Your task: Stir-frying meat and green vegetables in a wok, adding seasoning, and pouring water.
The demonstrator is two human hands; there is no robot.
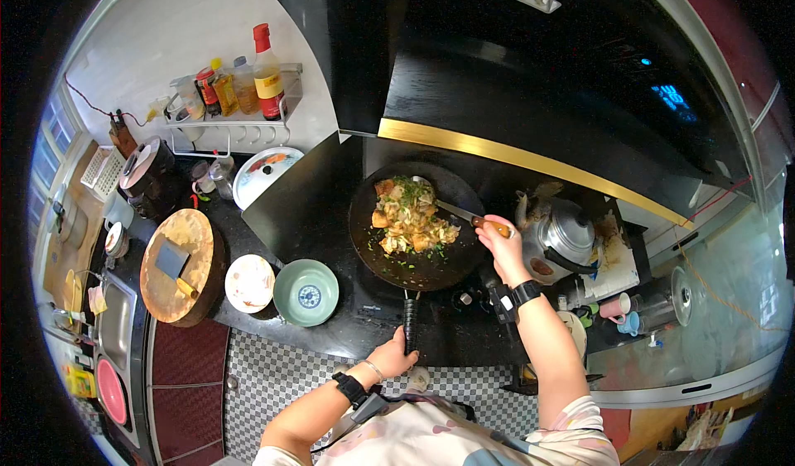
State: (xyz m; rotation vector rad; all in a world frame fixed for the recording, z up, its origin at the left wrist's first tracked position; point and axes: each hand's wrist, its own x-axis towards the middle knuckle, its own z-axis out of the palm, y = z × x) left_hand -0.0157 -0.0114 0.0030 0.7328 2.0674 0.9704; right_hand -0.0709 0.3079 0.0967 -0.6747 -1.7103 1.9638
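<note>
A dark wok point(369, 267) sits on the stove in front of me, holding a heap of browned food pieces point(404, 217) with chopped green herbs on top. My left hand point(394, 355) grips the wok's black ribbed handle point(410, 317) near its end. In my right hand point(504, 249) is the wooden handle of a metal spatula point(456, 210). Its head reaches into the far side of the food and is partly hidden there. Left of the wok are a celadon-green bowl point(320, 311) with a blue motif and a smaller white bowl point(248, 283) with reddish smears.
A cleaver point(171, 259) lies on a round wooden chopping block point(164, 301) at left. Right of the wok stands a metal kettle point(562, 233). The range hood point(528, 112) overhangs the stove. A dark splash panel point(310, 199), a sauce-bottle rack point(230, 122) and a sink point(116, 317) are farther left.
</note>
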